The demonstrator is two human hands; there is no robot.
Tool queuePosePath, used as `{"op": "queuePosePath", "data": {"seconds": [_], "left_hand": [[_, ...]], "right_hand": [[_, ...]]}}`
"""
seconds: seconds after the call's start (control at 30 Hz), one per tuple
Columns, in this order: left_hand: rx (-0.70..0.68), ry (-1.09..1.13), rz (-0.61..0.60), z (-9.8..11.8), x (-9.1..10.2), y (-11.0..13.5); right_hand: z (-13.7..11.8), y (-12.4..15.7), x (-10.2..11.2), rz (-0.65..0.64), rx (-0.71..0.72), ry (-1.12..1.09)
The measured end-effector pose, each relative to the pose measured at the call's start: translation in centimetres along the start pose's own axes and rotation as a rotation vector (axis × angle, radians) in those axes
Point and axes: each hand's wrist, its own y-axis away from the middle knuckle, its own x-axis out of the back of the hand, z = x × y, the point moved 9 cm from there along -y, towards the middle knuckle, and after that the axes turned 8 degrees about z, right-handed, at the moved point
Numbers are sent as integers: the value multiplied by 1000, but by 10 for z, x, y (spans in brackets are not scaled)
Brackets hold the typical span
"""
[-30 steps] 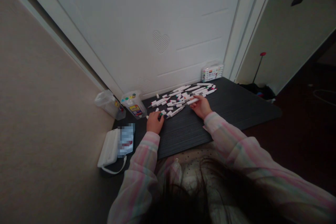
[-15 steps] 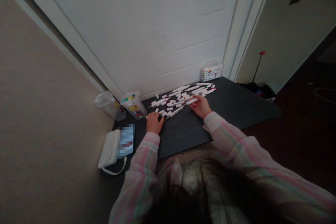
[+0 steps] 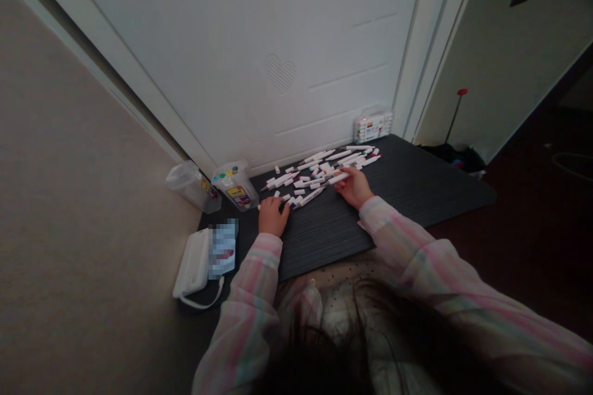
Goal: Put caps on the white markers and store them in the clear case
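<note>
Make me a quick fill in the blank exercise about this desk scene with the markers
The right hand holds a marker whose barrel is ____.
The hand nearer the phone is the person's ____ one.
The larger striped shape on the white panel is a ____.
The knob atop the thin rod is ____.

Missing words: white; left; heart; red.

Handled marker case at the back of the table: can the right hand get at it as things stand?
Probably yes: only loose markers and caps seem to lie between the right hand and the case. But that hand holds a white marker, so it isn't free.
</note>
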Motion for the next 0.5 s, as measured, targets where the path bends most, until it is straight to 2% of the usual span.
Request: {"op": "queuePosePath", "data": {"seconds": [0.17,0.33,0.5], "left_hand": [[52,-47,33,19,1,-3],[84,-65,56,46,-9,-6],[113,-76,45,46,-13,-5]], "right_hand": [[0,-2,1,16,-2,-3],[0,-3,3,18,6,15],[0,-3,2,4,11,32]]}}
